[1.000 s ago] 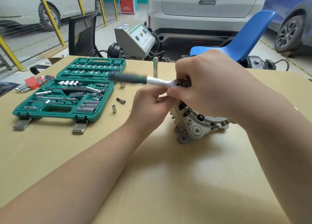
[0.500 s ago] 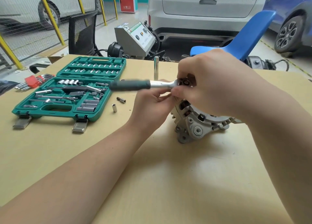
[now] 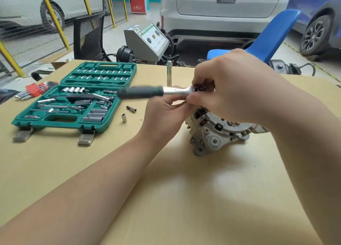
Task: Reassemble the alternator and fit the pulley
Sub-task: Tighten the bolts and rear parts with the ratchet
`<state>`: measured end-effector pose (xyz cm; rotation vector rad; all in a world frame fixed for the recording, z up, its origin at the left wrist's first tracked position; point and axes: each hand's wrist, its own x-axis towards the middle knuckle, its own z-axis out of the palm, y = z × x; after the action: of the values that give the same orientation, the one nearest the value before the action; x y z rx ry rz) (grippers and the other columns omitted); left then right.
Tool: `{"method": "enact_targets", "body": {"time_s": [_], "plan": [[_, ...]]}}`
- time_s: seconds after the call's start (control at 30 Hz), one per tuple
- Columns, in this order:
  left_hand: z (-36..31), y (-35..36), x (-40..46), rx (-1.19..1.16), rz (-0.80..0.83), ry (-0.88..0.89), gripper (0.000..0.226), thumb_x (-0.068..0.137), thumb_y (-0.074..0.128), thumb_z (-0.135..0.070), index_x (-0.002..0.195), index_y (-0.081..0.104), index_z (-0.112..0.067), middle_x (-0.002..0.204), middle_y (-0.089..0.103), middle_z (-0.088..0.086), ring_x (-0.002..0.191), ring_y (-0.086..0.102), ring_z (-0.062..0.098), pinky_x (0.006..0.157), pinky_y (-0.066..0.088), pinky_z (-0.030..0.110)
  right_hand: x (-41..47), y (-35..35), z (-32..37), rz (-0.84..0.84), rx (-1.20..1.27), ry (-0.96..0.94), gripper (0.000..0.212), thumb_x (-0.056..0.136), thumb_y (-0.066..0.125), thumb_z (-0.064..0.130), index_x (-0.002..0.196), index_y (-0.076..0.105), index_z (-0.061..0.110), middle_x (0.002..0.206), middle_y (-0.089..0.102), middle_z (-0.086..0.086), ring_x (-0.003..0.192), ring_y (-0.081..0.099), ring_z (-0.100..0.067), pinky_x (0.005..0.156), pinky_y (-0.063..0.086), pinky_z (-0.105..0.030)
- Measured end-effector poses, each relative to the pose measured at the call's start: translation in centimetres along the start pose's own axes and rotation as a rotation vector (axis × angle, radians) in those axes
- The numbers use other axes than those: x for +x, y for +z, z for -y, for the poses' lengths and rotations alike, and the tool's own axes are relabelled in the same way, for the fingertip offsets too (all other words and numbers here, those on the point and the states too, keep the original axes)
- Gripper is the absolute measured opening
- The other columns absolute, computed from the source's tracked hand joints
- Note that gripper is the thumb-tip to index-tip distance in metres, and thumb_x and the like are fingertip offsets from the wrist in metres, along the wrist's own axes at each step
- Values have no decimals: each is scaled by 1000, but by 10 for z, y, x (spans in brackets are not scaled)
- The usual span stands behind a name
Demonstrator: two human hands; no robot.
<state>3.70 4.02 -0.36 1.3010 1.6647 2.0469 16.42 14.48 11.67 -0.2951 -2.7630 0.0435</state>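
A grey cast alternator (image 3: pixel 215 134) rests on the tan table (image 3: pixel 184 198), right of centre. Over its top hovers a ratchet wrench (image 3: pixel 147 92) with a dark green handle that points left. My right hand (image 3: pixel 234 89) curls over the ratchet's head from above and grips it. From below, my left hand (image 3: pixel 166 115) pinches something under the chrome shank; my fingers hide what it is. The top of the alternator is covered by both hands. No pulley shows.
An open green socket set case (image 3: pixel 73 100) lies at the left, red-held hex keys (image 3: pixel 35 89) beyond it. A small socket (image 3: pixel 124 117) and a bit (image 3: pixel 131 109) lie loose between case and alternator. A chrome extension (image 3: pixel 169 73) stands upright behind the wrench. Chairs and parked cars sit past the far edge.
The ratchet handle has dipped slightly and swung toward me, from pointing a little up-left to nearly level. Both hands stay on the ratchet head above the alternator.
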Motion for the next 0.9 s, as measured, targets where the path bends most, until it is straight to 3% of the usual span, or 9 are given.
{"method": "enact_targets", "body": {"time_s": [0.07, 0.17, 0.23, 0.4, 0.5, 0.7, 0.77, 0.87, 0.9], "plan": [[1, 2, -1, 33, -35, -1, 22, 91, 80, -11, 102, 83, -30, 94, 80, -14, 90, 71, -1, 82, 54, 15, 3, 5, 3, -47, -15, 52, 35, 88, 65, 61, 79, 62, 27, 70, 54, 5, 69, 45, -8, 65, 43, -36], [2, 1, 0, 26, -12, 27, 17, 89, 79, -3, 99, 82, -17, 91, 80, -6, 87, 71, 6, 84, 53, 20, 3, 10, 6, -110, -49, 96, 48, 88, 61, 67, 71, 55, 22, 65, 49, 1, 67, 48, -21, 59, 34, -34], [1, 1, 1, 3, -11, 40, 13, 90, 78, -2, 99, 82, -11, 93, 80, -1, 87, 71, 6, 83, 54, 18, 2, 8, 3, -96, -25, 70, 47, 88, 63, 66, 71, 55, 23, 64, 50, 3, 65, 47, -17, 57, 36, -35], [2, -3, 1, 39, 24, 28, 15, 96, 79, -12, 96, 80, -27, 82, 74, -17, 77, 63, -4, 69, 46, 12, 0, -3, -3, 73, 17, -115, 16, 86, 76, 45, 93, 69, 32, 82, 60, 12, 83, 53, -18, 74, 52, -42], [1, -2, 0, 45, 14, 40, 11, 98, 76, -21, 99, 81, -31, 85, 75, -17, 82, 66, -4, 73, 48, 12, 0, 1, -3, 30, 44, -30, 22, 87, 72, 51, 90, 67, 31, 76, 58, 10, 74, 55, -16, 67, 53, -41], [0, -1, 1, 69, 12, 57, 20, 89, 79, 1, 99, 81, -17, 91, 77, -7, 87, 70, 3, 83, 52, 18, 4, 13, 3, -101, -25, 65, 43, 92, 63, 58, 72, 55, 21, 64, 48, 2, 65, 46, -16, 57, 37, -35], [-1, -1, 2, 77, -13, 58, 20, 91, 80, -3, 100, 81, -21, 91, 78, -12, 86, 69, -3, 80, 52, 13, 3, 10, 0, -55, 21, 33, 37, 90, 67, 57, 78, 60, 23, 66, 51, 6, 67, 47, -11, 58, 38, -35], [3, -3, 2, 130, 23, -65, 22, 99, 76, -18, 89, 80, -38, 67, 69, -25, 61, 62, -11, 57, 44, 4, 1, 3, -2, 35, 28, -56, 23, 88, 71, 49, 90, 66, 27, 75, 58, 10, 78, 55, -20, 67, 52, -42], [2, -3, 2, 157, 41, -86, 22, 102, 74, -22, 86, 81, -35, 64, 67, -24, 57, 59, -8, 54, 42, 5, 1, 2, -2, 44, 20, -64, 22, 87, 69, 50, 92, 67, 29, 77, 59, 11, 80, 55, -21, 69, 53, -43]]}}
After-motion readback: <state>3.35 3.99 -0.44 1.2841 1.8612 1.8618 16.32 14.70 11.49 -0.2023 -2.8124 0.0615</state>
